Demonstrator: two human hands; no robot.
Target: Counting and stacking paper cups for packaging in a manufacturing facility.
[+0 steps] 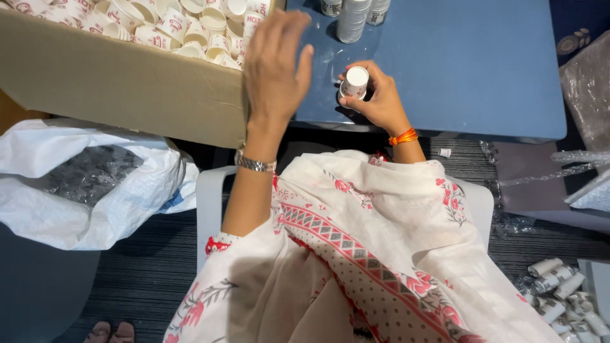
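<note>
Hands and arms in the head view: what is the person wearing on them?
The left hand has a silver metal watch band at the wrist. The right hand has an orange thread band at the wrist. Both forearms are bare; loose white sleeves with red floral print begin near the elbows. No rings can be made out.

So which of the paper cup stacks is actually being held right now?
The short white paper cup stack in the right hand, at the blue table's near edge. The tall stacks at the far edge stand untouched; the bundles on the floor lie flat.
</note>
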